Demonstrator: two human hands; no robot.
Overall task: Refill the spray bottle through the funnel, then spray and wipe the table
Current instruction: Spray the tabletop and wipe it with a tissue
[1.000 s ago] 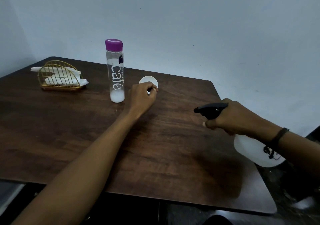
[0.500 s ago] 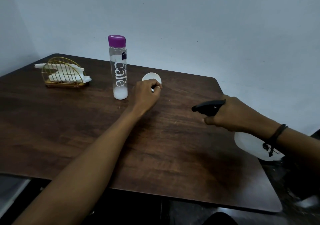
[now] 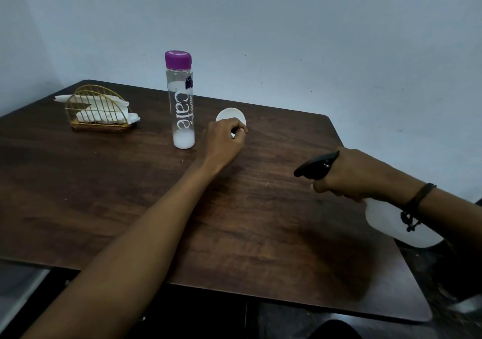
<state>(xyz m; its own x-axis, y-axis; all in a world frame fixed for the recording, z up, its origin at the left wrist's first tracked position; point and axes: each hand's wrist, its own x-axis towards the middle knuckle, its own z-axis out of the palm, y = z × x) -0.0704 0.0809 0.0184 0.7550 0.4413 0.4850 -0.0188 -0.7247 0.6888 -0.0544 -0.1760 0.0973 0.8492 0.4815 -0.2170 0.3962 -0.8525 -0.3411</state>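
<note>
White funnel [image 3: 230, 115] on table; spray bottle [image 3: 391, 223] tilted.

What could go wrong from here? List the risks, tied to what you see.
1. The left hand grips the white plastic funnel right beside the tall clear purple-capped bottle; lifting carelessly could knock that narrow bottle over.
2. The right hand holds the white spray bottle with black trigger head tilted at the dark wooden table edge; a slip could drop it to the floor.
</note>
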